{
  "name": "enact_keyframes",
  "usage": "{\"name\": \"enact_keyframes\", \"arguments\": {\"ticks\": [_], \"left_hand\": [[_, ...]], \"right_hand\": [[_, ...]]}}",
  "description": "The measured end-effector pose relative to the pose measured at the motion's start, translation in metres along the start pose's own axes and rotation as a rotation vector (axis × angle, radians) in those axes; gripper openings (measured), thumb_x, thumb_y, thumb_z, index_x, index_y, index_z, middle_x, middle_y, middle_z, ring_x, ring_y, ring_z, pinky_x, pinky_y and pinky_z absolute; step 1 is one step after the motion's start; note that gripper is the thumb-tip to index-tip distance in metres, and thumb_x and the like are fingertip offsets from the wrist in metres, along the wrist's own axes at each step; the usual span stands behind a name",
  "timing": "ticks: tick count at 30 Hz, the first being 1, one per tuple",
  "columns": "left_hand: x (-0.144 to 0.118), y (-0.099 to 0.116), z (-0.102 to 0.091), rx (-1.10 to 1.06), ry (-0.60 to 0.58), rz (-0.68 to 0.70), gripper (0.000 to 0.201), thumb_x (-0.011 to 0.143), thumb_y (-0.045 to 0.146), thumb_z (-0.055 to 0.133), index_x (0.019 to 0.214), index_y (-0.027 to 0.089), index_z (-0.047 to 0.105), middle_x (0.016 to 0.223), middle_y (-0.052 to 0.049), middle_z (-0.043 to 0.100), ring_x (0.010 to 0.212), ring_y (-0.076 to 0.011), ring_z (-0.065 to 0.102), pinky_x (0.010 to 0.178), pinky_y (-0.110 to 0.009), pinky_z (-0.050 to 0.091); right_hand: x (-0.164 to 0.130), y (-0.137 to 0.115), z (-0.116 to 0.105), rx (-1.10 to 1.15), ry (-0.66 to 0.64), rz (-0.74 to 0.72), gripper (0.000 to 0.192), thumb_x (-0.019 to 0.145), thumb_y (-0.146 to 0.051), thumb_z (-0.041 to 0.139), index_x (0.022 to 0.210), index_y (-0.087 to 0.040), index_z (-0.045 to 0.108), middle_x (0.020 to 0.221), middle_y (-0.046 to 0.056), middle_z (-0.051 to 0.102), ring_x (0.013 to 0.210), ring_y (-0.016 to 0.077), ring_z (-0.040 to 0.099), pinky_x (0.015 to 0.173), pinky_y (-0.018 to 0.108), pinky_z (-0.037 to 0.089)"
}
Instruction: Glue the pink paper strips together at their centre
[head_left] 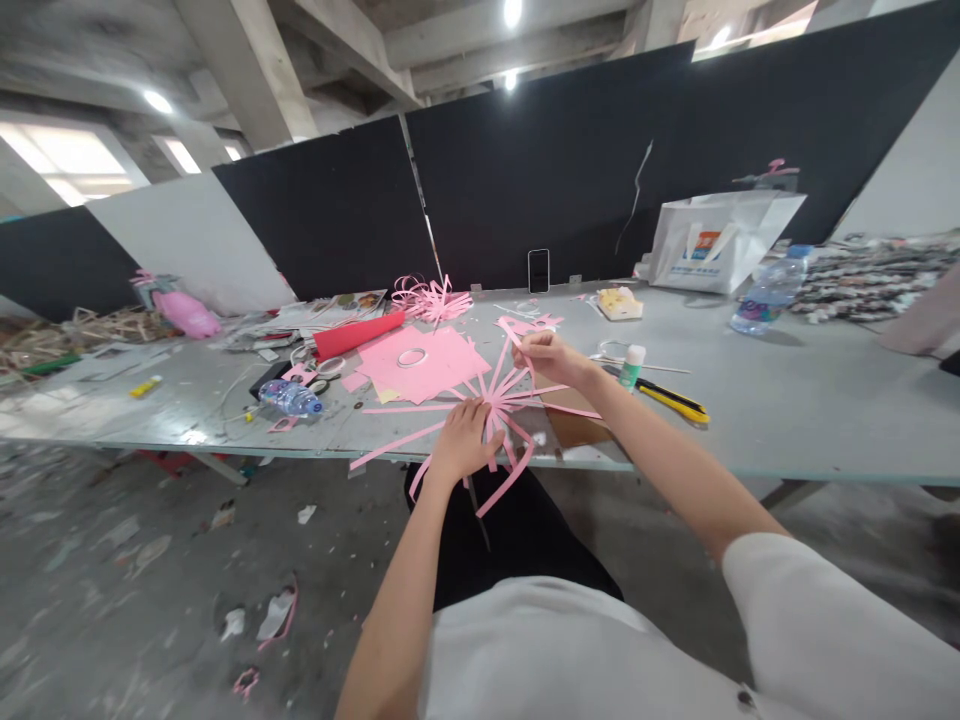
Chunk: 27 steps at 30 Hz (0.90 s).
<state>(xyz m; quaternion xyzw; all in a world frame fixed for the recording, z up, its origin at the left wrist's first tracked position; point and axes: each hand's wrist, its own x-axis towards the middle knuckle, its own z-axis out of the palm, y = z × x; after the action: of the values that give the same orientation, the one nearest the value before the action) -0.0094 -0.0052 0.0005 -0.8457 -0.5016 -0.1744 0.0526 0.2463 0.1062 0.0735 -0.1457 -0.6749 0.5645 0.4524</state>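
Pink paper strips fan out like a star from one crossing point near the table's front edge, and some hang over that edge. My left hand lies palm down on the strips beside the crossing point, fingers stretched out and thumb apart. Above and to the right, my right hand is closed in a pinch on a pink paper strip, raised off the table. Beyond the strips are pink paper sheets with a ring on top. A brown board is partly under the strips.
Right of my hands are a glue stick and a yellow utility knife. Bottles stand and lie on the table. Further back are a phone, a white bag, a red roll and curled pink strips.
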Motion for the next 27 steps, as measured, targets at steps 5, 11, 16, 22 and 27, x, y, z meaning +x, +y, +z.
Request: {"name": "enact_keyframes", "arguments": {"ticks": [5, 11, 16, 22, 27], "left_hand": [[0.000, -0.001, 0.001, -0.010, -0.007, -0.008, 0.055, 0.106, 0.049, 0.057, 0.148, 0.014, 0.058, 0.161, -0.018, 0.056, 0.155, -0.0354, 0.047, 0.132, -0.052, 0.035], [0.000, 0.000, -0.001, -0.022, -0.025, -0.025, 0.055, 0.106, 0.049, 0.056, 0.149, 0.015, 0.057, 0.163, -0.019, 0.054, 0.156, -0.0355, 0.045, 0.133, -0.053, 0.033], [0.000, 0.002, -0.003, -0.030, -0.029, -0.023, 0.055, 0.105, 0.048, 0.058, 0.149, 0.014, 0.057, 0.163, -0.018, 0.054, 0.156, -0.0356, 0.045, 0.133, -0.051, 0.032], [0.001, 0.003, -0.006, -0.040, -0.032, -0.040, 0.054, 0.104, 0.047, 0.061, 0.147, 0.015, 0.057, 0.167, -0.021, 0.048, 0.157, -0.0367, 0.044, 0.132, -0.053, 0.035], [0.002, -0.001, -0.003, -0.076, -0.036, -0.055, 0.052, 0.105, 0.047, 0.060, 0.147, 0.018, 0.057, 0.173, -0.020, 0.039, 0.160, -0.0363, 0.041, 0.131, -0.055, 0.036]], "right_hand": [[0.000, -0.001, 0.000, -0.030, 0.005, 0.011, 0.033, 0.088, -0.049, 0.084, 0.071, -0.022, 0.075, 0.073, 0.002, 0.065, 0.072, 0.0183, 0.057, 0.074, 0.034, 0.048], [-0.001, -0.004, 0.003, -0.039, -0.005, 0.008, 0.033, 0.090, -0.048, 0.082, 0.072, -0.022, 0.075, 0.073, 0.002, 0.064, 0.073, 0.0177, 0.056, 0.076, 0.033, 0.046], [-0.002, -0.006, 0.004, -0.056, -0.009, 0.010, 0.035, 0.089, -0.050, 0.082, 0.072, -0.021, 0.074, 0.073, 0.002, 0.064, 0.074, 0.0183, 0.057, 0.077, 0.034, 0.046], [-0.002, -0.011, 0.008, -0.095, -0.004, 0.021, 0.037, 0.088, -0.051, 0.084, 0.071, -0.021, 0.072, 0.070, 0.000, 0.060, 0.070, 0.0165, 0.052, 0.071, 0.032, 0.041], [-0.003, -0.017, 0.011, -0.108, 0.008, 0.025, 0.043, 0.091, -0.048, 0.083, 0.064, -0.020, 0.064, 0.066, -0.002, 0.052, 0.065, 0.0138, 0.045, 0.066, 0.031, 0.034]]}}
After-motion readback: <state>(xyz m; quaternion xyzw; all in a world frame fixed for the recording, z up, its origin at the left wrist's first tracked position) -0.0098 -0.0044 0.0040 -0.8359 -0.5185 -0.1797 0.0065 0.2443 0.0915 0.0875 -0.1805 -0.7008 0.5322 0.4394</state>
